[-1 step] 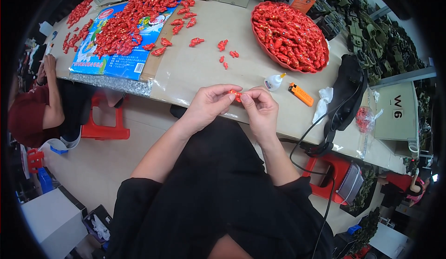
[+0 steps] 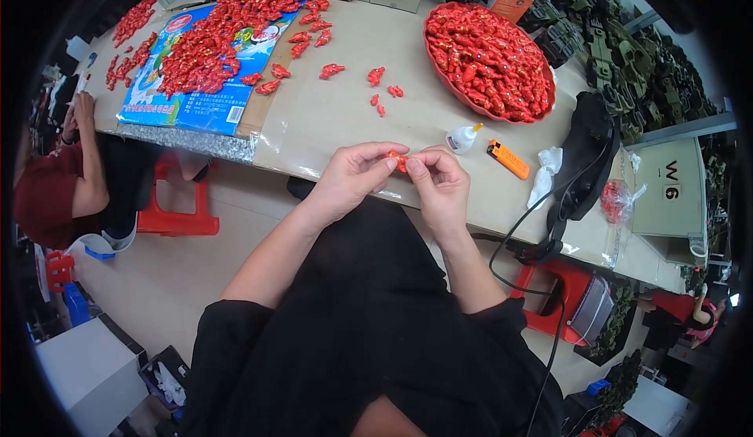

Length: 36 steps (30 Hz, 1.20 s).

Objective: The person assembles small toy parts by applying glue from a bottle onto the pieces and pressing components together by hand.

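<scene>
Between the fingertips of both hands is a small shiny red figurine, held just over the table's front edge. My left hand pinches one end of it with thumb and forefinger. From the other side, my right hand grips it the same way, its remaining fingers curled in. The fingers cover much of the piece, so its exact shape is hidden. Just beyond my right hand stands a small white glue bottle with a yellow tip. An orange box cutter lies to its right.
A red bowl heaped with red figurines stands at the back right. More figurines cover a blue printed cardboard sheet at the left. A black bag, a cable and crumpled tissue lie right. Another person's arm shows far left.
</scene>
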Tool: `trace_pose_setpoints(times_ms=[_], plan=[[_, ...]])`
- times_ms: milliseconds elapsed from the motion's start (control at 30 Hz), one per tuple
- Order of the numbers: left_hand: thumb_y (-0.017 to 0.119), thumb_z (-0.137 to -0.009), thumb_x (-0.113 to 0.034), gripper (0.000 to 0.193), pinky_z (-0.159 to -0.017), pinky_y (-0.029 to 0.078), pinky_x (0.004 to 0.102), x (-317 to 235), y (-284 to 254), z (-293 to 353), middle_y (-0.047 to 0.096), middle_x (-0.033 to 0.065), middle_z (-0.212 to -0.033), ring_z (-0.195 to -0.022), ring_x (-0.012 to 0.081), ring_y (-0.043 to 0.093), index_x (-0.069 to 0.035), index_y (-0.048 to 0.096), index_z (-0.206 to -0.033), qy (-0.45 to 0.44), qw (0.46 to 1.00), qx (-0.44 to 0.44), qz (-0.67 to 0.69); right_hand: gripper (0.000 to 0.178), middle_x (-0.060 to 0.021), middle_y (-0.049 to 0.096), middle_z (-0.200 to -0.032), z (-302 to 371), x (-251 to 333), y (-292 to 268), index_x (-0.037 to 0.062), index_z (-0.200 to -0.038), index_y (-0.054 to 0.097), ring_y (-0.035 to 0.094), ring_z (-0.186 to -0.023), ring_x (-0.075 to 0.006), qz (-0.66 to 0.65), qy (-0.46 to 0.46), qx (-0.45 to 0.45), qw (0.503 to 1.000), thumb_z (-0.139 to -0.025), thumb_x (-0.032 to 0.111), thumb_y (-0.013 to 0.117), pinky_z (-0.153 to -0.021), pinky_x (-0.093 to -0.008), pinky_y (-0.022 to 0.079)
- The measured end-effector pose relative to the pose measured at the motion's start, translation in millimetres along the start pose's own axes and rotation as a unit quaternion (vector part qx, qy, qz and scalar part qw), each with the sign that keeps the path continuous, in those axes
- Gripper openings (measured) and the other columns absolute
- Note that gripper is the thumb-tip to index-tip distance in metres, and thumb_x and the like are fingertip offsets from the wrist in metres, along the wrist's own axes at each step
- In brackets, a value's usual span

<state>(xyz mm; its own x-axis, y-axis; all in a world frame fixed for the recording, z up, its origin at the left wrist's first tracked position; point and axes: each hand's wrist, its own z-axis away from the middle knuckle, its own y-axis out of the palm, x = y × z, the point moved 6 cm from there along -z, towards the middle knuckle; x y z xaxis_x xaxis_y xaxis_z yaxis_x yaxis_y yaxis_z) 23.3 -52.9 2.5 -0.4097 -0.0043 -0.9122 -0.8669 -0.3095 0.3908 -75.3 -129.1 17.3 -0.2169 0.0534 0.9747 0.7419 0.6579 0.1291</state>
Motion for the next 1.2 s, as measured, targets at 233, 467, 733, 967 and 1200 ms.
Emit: trace_pose_setpoints(times_ms=[233,467,733,967,1200], plan=[[0.049,-0.085,-0.007,0.023,-0.052,0.034,0.0179,-0.8,1.1,0.2,0.051,0.0008,-0.073,-0.058,0.0057,0.039,0.002,0.054,-0.105,-0.008,1.0,-0.002,0.007,0.007,-0.0036,0.05,-0.079,-0.4,0.6,0.7,-0.0023,-0.077,0.057,0.05,-0.071,-0.0076,0.0,0.005,-0.007,1.0,-0.079,0.004,0.058,-0.064,-0.0195,0.042],[0.05,-0.084,-0.005,0.024,-0.052,0.035,0.0178,-2.5,1.0,0.2,0.052,0.0006,-0.077,-0.058,0.0055,0.039,0.002,0.054,-0.106,-0.005,1.0,-0.005,0.01,0.007,-0.003,0.05,-0.079,-0.5,-0.3,1.6,-0.0027,-0.077,0.056,0.05,-0.071,-0.007,-0.013,0.014,-0.011,1.0,-0.08,0.004,0.058,-0.065,-0.0196,0.041],[0.049,-0.084,-0.003,0.023,-0.05,0.033,0.0175,-2.6,3.0,0.0,0.051,0.0003,-0.076,-0.056,0.0047,0.038,0.002,0.054,-0.105,0.007,1.0,-0.013,0.007,0.006,-0.0027,0.05,-0.077,-0.2,1.2,1.4,-0.0023,-0.077,0.056,0.049,-0.07,-0.0067,-0.006,0.005,-0.009,1.0,-0.079,0.003,0.058,-0.064,-0.0191,0.041],[0.047,-0.084,-0.003,0.022,-0.049,0.032,0.0168,-6.1,6.3,1.2,0.05,-0.0016,-0.074,-0.056,0.0028,0.036,0.002,0.053,-0.105,0.024,0.999,-0.026,0.003,0.006,-0.0029,0.05,-0.077,-0.2,-3.8,0.6,-0.0017,-0.076,0.057,0.049,-0.07,-0.007,-0.007,0.003,-0.007,1.0,-0.079,0.004,0.059,-0.063,-0.0191,0.04],[0.046,-0.084,-0.003,0.023,-0.049,0.031,0.0164,-6.0,6.5,0.8,0.049,-0.0025,-0.073,-0.056,0.0021,0.036,0.001,0.053,-0.105,0.034,0.999,-0.025,-0.005,0.006,-0.0031,0.051,-0.078,0.0,-1.9,1.7,-0.002,-0.076,0.056,0.049,-0.07,-0.0073,-0.013,0.01,-0.007,1.0,-0.079,0.003,0.058,-0.064,-0.0195,0.041]])
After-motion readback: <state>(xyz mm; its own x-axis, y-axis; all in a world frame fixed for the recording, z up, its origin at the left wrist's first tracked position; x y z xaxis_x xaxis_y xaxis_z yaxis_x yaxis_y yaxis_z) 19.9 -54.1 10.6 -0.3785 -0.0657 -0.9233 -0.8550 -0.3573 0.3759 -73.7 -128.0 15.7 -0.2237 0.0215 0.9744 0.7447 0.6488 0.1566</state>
